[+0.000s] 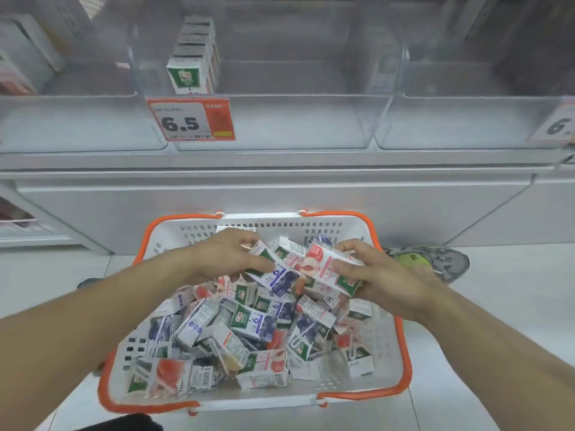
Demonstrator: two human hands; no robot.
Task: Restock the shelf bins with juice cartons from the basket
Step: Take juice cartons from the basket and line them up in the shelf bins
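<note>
From the head camera I see both of my hands down in the white basket (385,343) with orange handles, which sits on the floor just below the shelf so cartons can go straight up into the bins. My left hand (224,256) curls its fingers round a blueberry juice carton (273,276), and my right hand (373,272) grips a peach juice carton (329,269); the two cartons touch near the basket's far rim, above the heap. I judge that I am taking one flavour per hand so each can go to its own bin. The loose juice cartons (249,346) fill the basket in a jumble, lying at all angles, which is why I pick from the top. On the shelf, a single row of cartons (191,63) stands upright against the right wall of its clear bin (267,119), fronts forward for shoppers; the wide part beside it looks bare, so most of the restocking seems still to do. The front carton reads "100%" under a green band; the brand is too blurred to read. The price tag (189,121) at the bin's front left corner reads "6.5". A second tag (557,126) at the right edge shows "6." before it is cut off. A shoe (441,259) rests on the floor beside the basket's far right corner.
</note>
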